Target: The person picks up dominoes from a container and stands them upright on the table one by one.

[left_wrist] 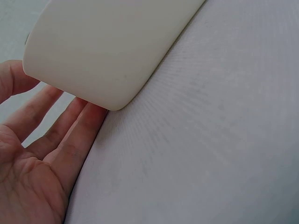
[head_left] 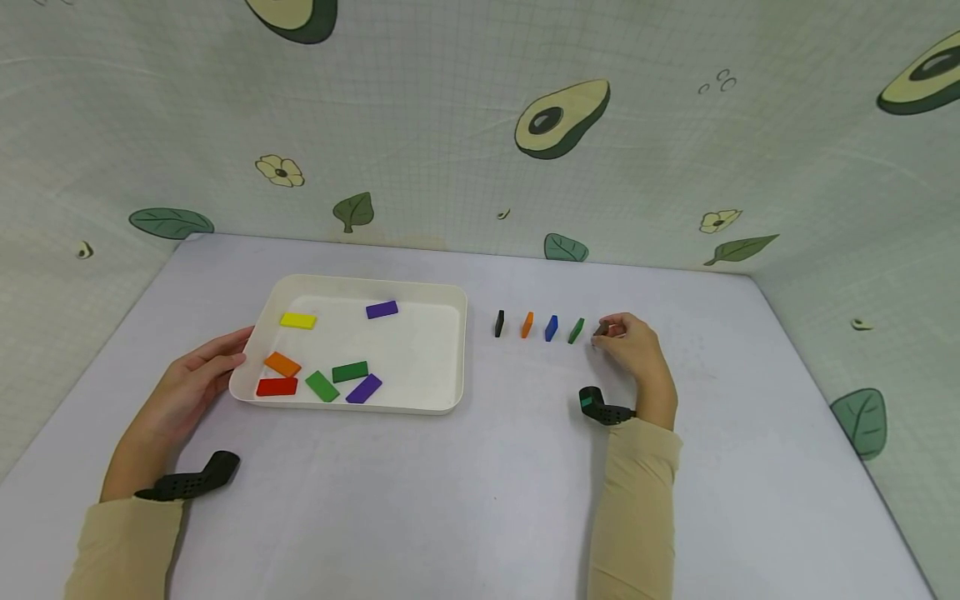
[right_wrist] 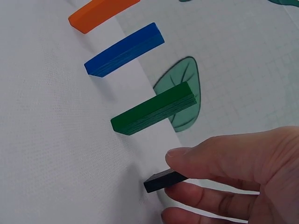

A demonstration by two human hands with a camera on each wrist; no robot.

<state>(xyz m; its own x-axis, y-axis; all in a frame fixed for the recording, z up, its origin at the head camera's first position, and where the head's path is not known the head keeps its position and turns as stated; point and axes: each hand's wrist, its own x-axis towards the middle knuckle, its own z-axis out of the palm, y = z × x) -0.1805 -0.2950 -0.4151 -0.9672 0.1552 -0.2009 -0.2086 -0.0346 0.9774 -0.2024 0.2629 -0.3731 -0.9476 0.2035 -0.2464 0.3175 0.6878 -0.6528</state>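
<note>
My right hand (head_left: 633,346) pinches a black domino (right_wrist: 161,180) between thumb and fingers, at the right end of a row of upright dominoes. Beside it stand a green domino (right_wrist: 154,108), a blue domino (right_wrist: 125,50), an orange domino (head_left: 527,325) and another black domino (head_left: 499,323). At the left, my left hand (head_left: 198,383) holds the left side of a white tray (head_left: 420,350), thumb at the rim and fingers against the wall and underside. Some fingertips are hidden behind the tray in the left wrist view (left_wrist: 46,140).
Lying flat in the tray are a yellow domino (head_left: 297,321), an orange one (head_left: 282,364), a red one (head_left: 277,387), two green ones (head_left: 349,371) and two purple ones (head_left: 382,309). A patterned cloth (head_left: 435,150) hangs behind the white table (head_left: 420,500).
</note>
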